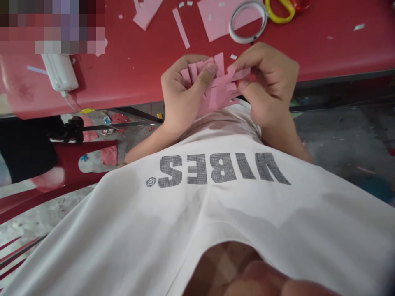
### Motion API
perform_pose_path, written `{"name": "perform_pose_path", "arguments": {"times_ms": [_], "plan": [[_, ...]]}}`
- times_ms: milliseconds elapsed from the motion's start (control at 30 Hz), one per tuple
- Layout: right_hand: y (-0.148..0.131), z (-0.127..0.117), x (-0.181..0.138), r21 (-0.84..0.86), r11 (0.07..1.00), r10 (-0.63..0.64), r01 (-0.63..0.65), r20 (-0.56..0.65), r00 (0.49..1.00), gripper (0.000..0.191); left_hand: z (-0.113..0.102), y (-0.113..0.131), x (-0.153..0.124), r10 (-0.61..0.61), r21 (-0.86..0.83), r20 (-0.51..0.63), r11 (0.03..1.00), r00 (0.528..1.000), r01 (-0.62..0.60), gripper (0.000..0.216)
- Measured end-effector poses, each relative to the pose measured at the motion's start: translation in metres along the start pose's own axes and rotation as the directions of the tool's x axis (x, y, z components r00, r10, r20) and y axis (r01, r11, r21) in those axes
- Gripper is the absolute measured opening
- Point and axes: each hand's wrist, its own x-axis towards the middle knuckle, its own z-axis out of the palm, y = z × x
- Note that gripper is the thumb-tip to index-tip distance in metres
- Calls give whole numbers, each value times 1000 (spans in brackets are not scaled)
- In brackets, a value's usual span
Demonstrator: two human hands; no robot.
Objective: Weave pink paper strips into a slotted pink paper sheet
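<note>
Both hands hold a pink paper piece (219, 84) cut into several strips, close to my chest at the edge of the red table (129, 70). My left hand (182, 92) is closed on its left side, thumb pressed on the strips. On the right side, my right hand (267, 84) pinches strips between fingers and thumb. The strips fan upward and cross each other. Part of the paper is hidden behind my fingers.
On the red table lie a pink paper sheet (216, 16), a loose pink strip (181, 28), a tape roll (248, 22), yellow-handled scissors (282, 10) and a white device (60, 72) with a cable. Paper scraps are scattered about. A red chair (70, 168) stands at the left.
</note>
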Motion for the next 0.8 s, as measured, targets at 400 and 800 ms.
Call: {"name": "perform_pose_path", "arguments": {"times_ms": [400,800], "plan": [[8,4,-1,44,999,6,-10,89,996,38,-3,-10,4,-32,2,61,999,998,32,25],[3,8,-3,38,999,23,-26,77,997,23,-1,4,1,-34,29,36,999,999,33,14]]}}
